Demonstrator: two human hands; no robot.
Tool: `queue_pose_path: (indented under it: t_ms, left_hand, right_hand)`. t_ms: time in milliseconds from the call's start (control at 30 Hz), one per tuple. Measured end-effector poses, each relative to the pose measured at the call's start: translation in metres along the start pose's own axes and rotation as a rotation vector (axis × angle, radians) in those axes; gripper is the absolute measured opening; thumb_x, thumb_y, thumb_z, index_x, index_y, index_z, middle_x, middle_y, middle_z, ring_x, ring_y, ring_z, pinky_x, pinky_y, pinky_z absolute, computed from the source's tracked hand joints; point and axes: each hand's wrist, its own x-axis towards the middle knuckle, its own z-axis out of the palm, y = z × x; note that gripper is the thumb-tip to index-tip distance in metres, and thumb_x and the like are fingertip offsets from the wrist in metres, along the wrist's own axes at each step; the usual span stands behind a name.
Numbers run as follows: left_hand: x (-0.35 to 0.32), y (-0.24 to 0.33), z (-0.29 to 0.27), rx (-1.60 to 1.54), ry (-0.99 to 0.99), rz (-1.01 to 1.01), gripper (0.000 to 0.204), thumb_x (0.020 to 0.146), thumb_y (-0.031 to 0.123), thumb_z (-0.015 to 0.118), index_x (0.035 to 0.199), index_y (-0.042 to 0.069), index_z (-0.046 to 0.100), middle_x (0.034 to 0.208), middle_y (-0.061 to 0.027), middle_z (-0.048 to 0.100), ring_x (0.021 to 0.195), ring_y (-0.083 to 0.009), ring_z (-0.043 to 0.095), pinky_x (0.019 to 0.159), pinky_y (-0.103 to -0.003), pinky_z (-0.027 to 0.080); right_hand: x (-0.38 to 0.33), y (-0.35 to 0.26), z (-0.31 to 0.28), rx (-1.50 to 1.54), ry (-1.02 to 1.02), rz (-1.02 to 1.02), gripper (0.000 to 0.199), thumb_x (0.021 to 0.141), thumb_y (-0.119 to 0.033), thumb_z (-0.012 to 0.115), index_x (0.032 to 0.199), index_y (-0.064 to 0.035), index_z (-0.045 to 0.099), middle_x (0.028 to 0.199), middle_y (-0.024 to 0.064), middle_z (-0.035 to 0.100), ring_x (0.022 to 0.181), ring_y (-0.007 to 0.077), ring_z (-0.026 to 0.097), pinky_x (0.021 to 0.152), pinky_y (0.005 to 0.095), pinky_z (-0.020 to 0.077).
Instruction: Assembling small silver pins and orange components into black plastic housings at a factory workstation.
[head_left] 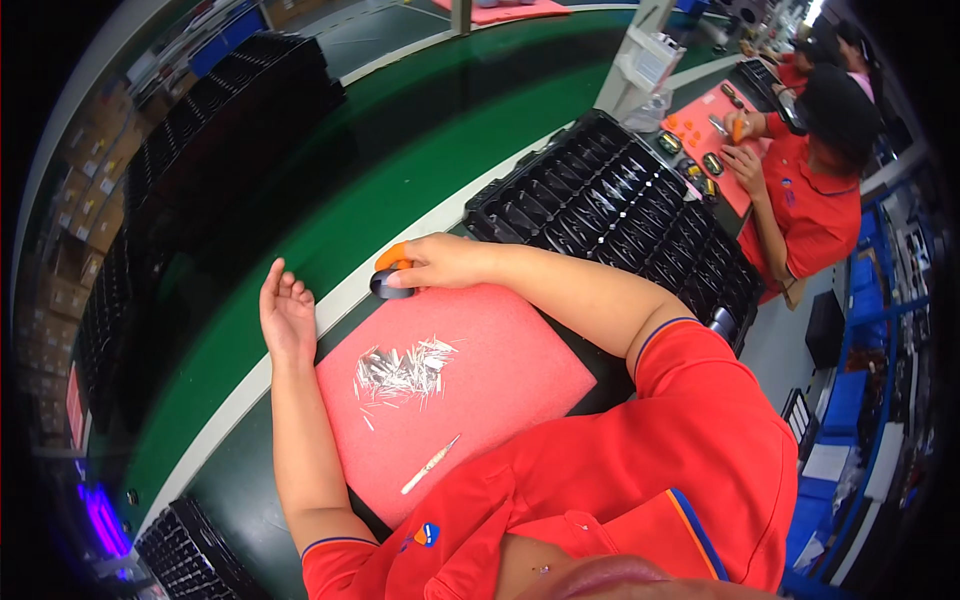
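Observation:
My right hand (440, 262) reaches across the far side of a pink foam mat (500, 350). It is closed on an orange-and-black rounded part (388, 272), whose dark lower piece looks like a ring. Near the bench's pale edge, my left hand (289, 316) is raised, palm up, with its fingers loosely bent and nothing in them. A pile of thin white and silvery slivers (400, 370) lies on the mat between my arms. Closer to me rests a slim pale-handled tool with a pointed metal tip (432, 464).
Black moulded trays (610, 200) are stacked right of the mat. Another black tray stack (195, 550) stands at lower left. A co-worker in red (805, 190) handles orange parts at a pink mat (705, 125), upper right. A green surface (400, 180) lies beyond the pale bench edge.

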Motion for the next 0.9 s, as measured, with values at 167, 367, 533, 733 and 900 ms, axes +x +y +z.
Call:
queue_pose_path:
  t_ms: [167,367,533,733,900]
  left_hand:
    - [-0.002,0.002,0.002,-0.024,0.004,-0.026,0.029,0.088,0.022,0.059,0.111,0.004,0.059,0.081,0.0008,0.057,0.07,-0.0092,0.051,0.062,-0.023,0.042]
    - [0.001,-0.005,0.002,-0.007,0.001,0.002,0.026,0.09,0.028,0.057,0.107,0.008,0.058,0.078,0.0013,0.054,0.068,-0.0087,0.048,0.06,-0.022,0.04]
    - [-0.006,-0.002,-0.001,-0.056,0.04,0.0,0.017,0.09,0.023,0.055,0.099,0.009,0.059,0.076,-0.0004,0.055,0.066,-0.0101,0.051,0.057,-0.021,0.039]
    - [-0.007,0.003,-0.001,-0.044,0.043,0.002,0.016,0.09,0.023,0.055,0.098,0.01,0.059,0.076,0.001,0.055,0.067,-0.0092,0.052,0.058,-0.022,0.04]
    - [-0.006,0.007,0.0,-0.038,0.03,-0.02,0.019,0.092,0.024,0.051,0.1,0.009,0.06,0.076,0.0018,0.057,0.068,-0.0089,0.053,0.06,-0.022,0.041]
  right_hand:
    - [0.004,0.009,0.006,0.028,0.03,-0.015,0.045,0.089,-0.04,0.056,0.122,-0.0102,0.056,0.093,0.0098,0.066,0.084,0.0205,0.064,0.075,0.0316,0.049]
    - [-0.006,-0.009,0.002,0.066,0.047,-0.064,0.036,0.093,-0.022,0.054,0.124,-0.0029,0.054,0.111,0.007,0.059,0.096,0.0121,0.055,0.082,0.0248,0.0447]
    - [-0.005,-0.014,0.009,0.203,-0.004,0.079,0.037,0.094,-0.019,0.05,0.127,-0.0028,0.052,0.103,0.0024,0.057,0.084,0.0075,0.051,0.073,0.0191,0.0433]
    - [-0.001,-0.017,0.011,0.227,0.018,0.074,0.036,0.094,-0.018,0.052,0.126,-0.0025,0.053,0.095,0.002,0.057,0.078,0.0072,0.05,0.072,0.0197,0.0427]
    - [-0.001,-0.021,0.01,0.242,0.01,0.068,0.037,0.094,-0.018,0.052,0.127,-0.0016,0.052,0.097,0.0022,0.057,0.078,0.0068,0.05,0.072,0.0198,0.0427]
